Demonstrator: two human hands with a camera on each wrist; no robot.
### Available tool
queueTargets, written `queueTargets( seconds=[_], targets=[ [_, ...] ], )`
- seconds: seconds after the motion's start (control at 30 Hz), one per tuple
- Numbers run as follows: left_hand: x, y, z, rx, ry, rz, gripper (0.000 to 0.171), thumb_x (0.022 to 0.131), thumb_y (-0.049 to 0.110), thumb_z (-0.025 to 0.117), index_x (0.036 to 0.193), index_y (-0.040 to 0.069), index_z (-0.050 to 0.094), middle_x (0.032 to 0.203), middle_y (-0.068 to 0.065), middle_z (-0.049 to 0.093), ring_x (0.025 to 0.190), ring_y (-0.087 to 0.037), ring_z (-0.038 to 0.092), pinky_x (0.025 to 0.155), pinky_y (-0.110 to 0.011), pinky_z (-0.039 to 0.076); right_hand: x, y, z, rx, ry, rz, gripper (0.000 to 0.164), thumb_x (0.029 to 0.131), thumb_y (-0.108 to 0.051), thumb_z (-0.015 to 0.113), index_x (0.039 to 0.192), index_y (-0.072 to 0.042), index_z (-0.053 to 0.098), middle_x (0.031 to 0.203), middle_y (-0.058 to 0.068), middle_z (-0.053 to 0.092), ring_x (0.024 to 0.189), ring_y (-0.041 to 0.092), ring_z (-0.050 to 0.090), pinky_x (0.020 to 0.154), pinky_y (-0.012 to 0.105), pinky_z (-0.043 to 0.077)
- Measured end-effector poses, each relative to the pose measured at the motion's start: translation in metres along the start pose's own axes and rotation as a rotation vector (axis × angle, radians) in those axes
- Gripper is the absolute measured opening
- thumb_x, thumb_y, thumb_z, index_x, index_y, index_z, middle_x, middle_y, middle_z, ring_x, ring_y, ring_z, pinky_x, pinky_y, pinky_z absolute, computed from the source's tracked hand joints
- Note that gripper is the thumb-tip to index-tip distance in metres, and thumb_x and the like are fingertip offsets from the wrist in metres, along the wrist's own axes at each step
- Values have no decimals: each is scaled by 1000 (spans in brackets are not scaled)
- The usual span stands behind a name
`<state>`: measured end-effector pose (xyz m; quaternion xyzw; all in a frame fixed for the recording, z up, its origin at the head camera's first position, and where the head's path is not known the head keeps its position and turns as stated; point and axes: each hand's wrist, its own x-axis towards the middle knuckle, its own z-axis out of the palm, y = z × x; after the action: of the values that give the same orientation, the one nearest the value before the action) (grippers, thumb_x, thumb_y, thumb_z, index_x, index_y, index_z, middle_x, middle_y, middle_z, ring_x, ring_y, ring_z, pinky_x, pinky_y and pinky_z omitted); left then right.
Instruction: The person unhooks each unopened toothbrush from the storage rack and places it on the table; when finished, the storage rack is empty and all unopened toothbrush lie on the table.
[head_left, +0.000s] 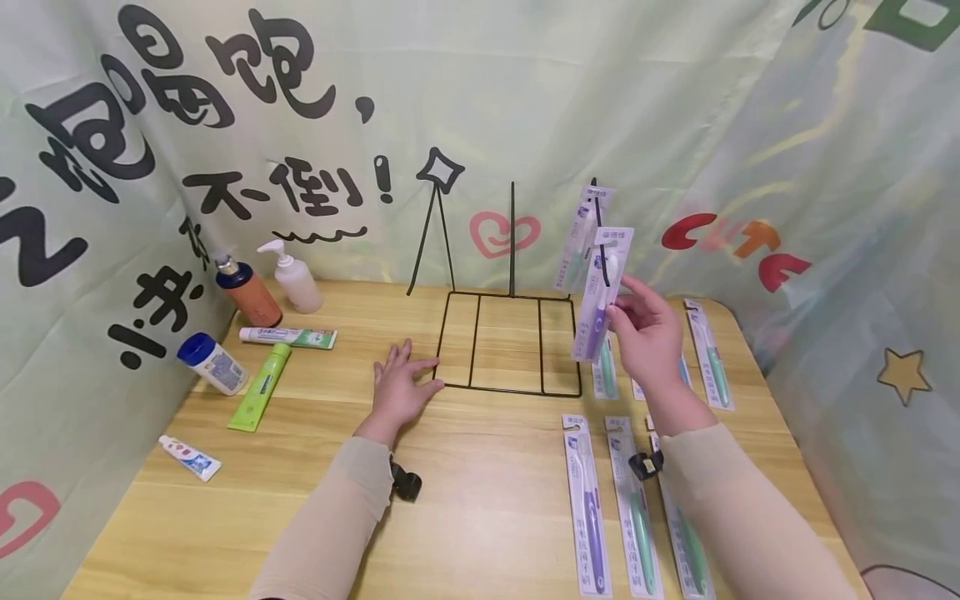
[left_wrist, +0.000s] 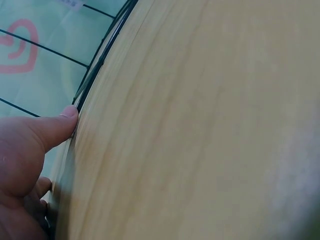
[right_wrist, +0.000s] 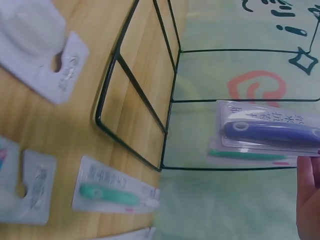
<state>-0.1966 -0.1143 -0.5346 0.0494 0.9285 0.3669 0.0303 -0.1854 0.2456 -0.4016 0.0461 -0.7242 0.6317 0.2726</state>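
Note:
My right hand (head_left: 651, 333) pinches the edge of a packaged purple toothbrush (head_left: 597, 308) beside the right prong of a black wire rack (head_left: 510, 390). The prong's dark tip shows in front of the card's upper part. Behind it, a packaged green toothbrush (head_left: 577, 242) hangs on the same prong. In the right wrist view, the purple toothbrush pack (right_wrist: 270, 131) overlaps the green one, and only part of the hand shows. My left hand (head_left: 401, 387) rests on the table at the rack's left front corner, fingers spread, the thumb (left_wrist: 60, 125) touching the black wire.
Several packaged toothbrushes (head_left: 633, 508) lie on the right of the wooden table, some partly under my right arm. At the left are an orange pump bottle (head_left: 253, 293), a white pump bottle (head_left: 297, 279), a blue-capped bottle (head_left: 213, 365) and toothpaste tubes (head_left: 288, 337). A printed curtain stands behind.

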Motion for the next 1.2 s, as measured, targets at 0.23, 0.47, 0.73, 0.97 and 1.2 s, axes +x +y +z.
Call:
queueTargets(
  seconds=[0.23, 0.47, 0.73, 0.97, 1.2],
  targets=[
    [-2, -1, 3, -13, -12, -16, 48, 98, 37, 76, 142, 18, 69, 175, -16, 15, 162, -40, 1, 125, -64, -13, -38, -15, -47, 141, 58, -44, 48, 89, 28, 61, 131, 8, 68, 92, -5, 78, 79, 5, 70, 71, 16, 60],
    [-2, -4, 2, -10, -18, -25, 49, 99, 38, 75, 144, 20, 67, 176, -15, 13, 162, -40, 0, 125, -64, -13, -83, -25, -125, -164, 170, 254, 43, 93, 16, 68, 133, -1, 72, 87, -13, 76, 74, 1, 70, 66, 14, 58],
    [0, -8, -2, 2, -4, -7, 50, 98, 39, 75, 143, 19, 68, 176, -17, 14, 162, -42, 1, 124, -65, -12, -125, 4, -196, -629, -184, 670, 50, 106, -13, 66, 148, 9, 53, 98, -4, 75, 78, 1, 65, 64, 26, 60],
    [1, -6, 1, -10, -10, -9, 50, 98, 39, 76, 143, 19, 68, 176, -16, 13, 162, -41, 0, 124, -64, -13, -138, 32, -214, -619, -369, 865, 57, 108, -16, 60, 152, 15, 43, 113, 18, 74, 87, 14, 68, 68, 27, 58],
    [1, -2, 2, -10, -19, -4, 50, 98, 37, 76, 143, 18, 68, 176, -16, 14, 162, -40, 0, 124, -64, -14, -147, 34, -214, -688, -405, 880, 55, 105, -20, 66, 146, 15, 51, 117, 23, 73, 94, 23, 69, 68, 29, 57]
  ],
)
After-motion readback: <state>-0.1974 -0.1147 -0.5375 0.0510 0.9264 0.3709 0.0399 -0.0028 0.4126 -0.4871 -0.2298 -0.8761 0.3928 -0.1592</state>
